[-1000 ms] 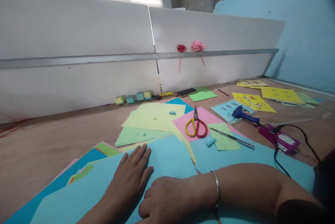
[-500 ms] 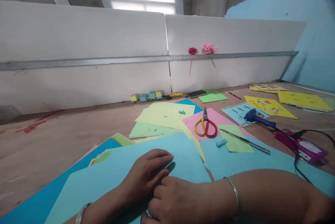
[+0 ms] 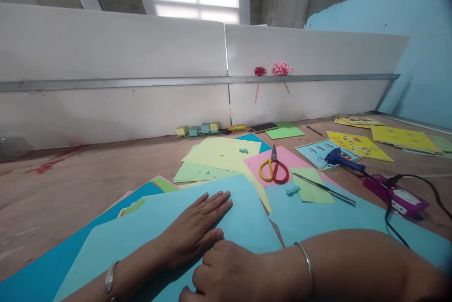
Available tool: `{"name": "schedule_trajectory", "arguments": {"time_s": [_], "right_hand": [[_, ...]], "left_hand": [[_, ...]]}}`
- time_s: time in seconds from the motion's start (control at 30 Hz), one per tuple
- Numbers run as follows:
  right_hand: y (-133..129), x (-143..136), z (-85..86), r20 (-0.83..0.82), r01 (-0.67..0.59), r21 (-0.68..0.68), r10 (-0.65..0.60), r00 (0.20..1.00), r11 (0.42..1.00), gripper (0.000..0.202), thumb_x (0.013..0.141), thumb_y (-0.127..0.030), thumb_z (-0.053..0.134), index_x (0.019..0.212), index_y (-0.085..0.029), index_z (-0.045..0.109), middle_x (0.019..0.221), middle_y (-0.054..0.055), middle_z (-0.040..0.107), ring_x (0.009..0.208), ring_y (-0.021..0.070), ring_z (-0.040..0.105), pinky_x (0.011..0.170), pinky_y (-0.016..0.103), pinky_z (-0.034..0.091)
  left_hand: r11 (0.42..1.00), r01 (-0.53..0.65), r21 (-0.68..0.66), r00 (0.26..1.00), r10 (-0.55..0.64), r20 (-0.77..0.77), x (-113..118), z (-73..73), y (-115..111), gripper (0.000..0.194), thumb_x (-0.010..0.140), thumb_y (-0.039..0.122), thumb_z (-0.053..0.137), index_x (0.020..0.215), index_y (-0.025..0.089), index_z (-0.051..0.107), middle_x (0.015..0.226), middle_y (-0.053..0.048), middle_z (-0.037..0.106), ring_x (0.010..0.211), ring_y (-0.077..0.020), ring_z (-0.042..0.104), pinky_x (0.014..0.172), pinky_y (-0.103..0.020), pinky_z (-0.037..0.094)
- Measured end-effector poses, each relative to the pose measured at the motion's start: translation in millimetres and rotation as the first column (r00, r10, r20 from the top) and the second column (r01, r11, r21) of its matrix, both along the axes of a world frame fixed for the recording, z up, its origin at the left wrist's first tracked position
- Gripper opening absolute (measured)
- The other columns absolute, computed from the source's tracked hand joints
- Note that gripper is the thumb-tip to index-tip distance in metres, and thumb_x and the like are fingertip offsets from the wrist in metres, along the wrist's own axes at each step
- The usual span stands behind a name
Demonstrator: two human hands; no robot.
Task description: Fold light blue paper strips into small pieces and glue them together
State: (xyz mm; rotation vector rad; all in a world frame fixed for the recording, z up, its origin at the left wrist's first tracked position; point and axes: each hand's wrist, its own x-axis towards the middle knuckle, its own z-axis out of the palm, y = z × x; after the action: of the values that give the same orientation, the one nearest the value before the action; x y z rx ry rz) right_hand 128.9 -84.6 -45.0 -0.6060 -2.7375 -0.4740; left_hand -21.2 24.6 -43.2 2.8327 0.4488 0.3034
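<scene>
My left hand point(image 3: 201, 226) lies on a large light blue sheet of paper point(image 3: 123, 236), palm down with the fingers stretched out. Just below it, my right hand point(image 3: 226, 271) is curled over the same sheet, close to the left thumb. Its fingers are bent inward, and whatever they may hold is hidden. Beyond the hands, scissors point(image 3: 274, 170) with one yellow and one red handle rest on a pink sheet point(image 3: 252, 163). A slim dark craft knife point(image 3: 328, 190) lies across a small green paper point(image 3: 314, 196), near a light blue curled paper piece point(image 3: 293, 191).
A blue glue gun point(image 3: 344, 160) and a purple power strip point(image 3: 395, 196) with black cables lie at the right. Yellow cards point(image 3: 360, 146) lie behind them. Small paper blocks point(image 3: 197, 129) and a phone point(image 3: 264, 127) line the white board point(image 3: 141, 109). Pale yellow paper point(image 3: 219, 154) lies ahead.
My left hand has flattened, its fingers stretching forward over the sheet. My right hand has shifted slightly left and stays curled. The view has turned a little.
</scene>
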Motion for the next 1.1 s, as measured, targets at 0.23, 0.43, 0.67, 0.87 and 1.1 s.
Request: {"name": "schedule_trajectory", "arguments": {"time_s": [0.23, 0.43, 0.67, 0.87, 1.1], "right_hand": [[-3, -1, 10.0, 0.067, 0.086, -0.132, -0.078, 0.995, 0.987, 0.009, 0.086, -0.024, 0.063, 0.093, -0.021, 0.059, 0.062, -0.003, 0.061, 0.052, 0.0165, 0.053, 0.039, 0.029, 0.016], [-1, -6, -8.0, -0.037, 0.106, -0.095, -0.110, 0.993, 0.990, 0.010, 0.084, -0.023, 0.063, 0.082, -0.019, 0.054, 0.060, -0.001, 0.058, 0.050, 0.0144, 0.048, 0.045, 0.029, 0.014], [0, -9, -16.5, -0.085, 0.124, -0.122, -0.135, 0.987, 0.985, 0.014, 0.078, -0.023, 0.063, 0.084, -0.020, 0.051, 0.066, 0.000, 0.059, 0.054, 0.0146, 0.046, 0.050, 0.031, 0.011], [4, -8, -26.7, -0.154, 0.115, -0.078, -0.126, 0.980, 0.990, 0.014, 0.076, -0.012, 0.059, 0.080, -0.021, 0.049, 0.063, 0.000, 0.056, 0.055, 0.0148, 0.041, 0.053, 0.032, 0.014], [3, -7, -19.1, -0.326, 0.079, -0.057, -0.093, 0.941, 0.995, 0.006, 0.085, -0.016, 0.051, 0.085, -0.020, 0.056, 0.075, 0.004, 0.062, 0.066, 0.0176, 0.053, 0.059, 0.030, 0.037]], "left_hand": [[0.999, -0.040, -0.006, 0.996, 0.040, -0.077, 1, 13.1, 7, 0.059, 0.098, 0.044, 0.048, 0.152, 0.035, 0.025, 0.157, -0.002, 0.028, 0.144, -0.0259, 0.031, 0.119, -0.048, 0.021], [0.995, -0.076, -0.061, 0.990, 0.068, -0.120, -3, 19.3, 16, 0.057, 0.100, 0.047, 0.040, 0.152, 0.033, 0.025, 0.159, -0.003, 0.026, 0.147, -0.0259, 0.025, 0.120, -0.051, 0.013], [0.835, -0.433, 0.339, 0.854, 0.501, -0.143, -32, 10.8, 67, 0.049, 0.097, 0.049, 0.040, 0.145, 0.038, 0.044, 0.156, 0.003, 0.037, 0.149, -0.0233, 0.022, 0.121, -0.049, 0.010], [0.401, -0.815, 0.417, 0.489, 0.863, 0.127, -75, 9.5, 105, 0.059, 0.092, 0.015, 0.035, 0.151, 0.013, 0.034, 0.163, -0.016, 0.017, 0.151, -0.0331, 0.007, 0.115, -0.067, 0.002], [0.383, -0.837, 0.390, 0.448, 0.890, 0.087, -81, -0.3, 117, 0.050, 0.094, 0.021, 0.035, 0.142, 0.019, 0.048, 0.159, -0.011, 0.031, 0.148, -0.0288, 0.023, 0.115, -0.061, 0.022]]}}
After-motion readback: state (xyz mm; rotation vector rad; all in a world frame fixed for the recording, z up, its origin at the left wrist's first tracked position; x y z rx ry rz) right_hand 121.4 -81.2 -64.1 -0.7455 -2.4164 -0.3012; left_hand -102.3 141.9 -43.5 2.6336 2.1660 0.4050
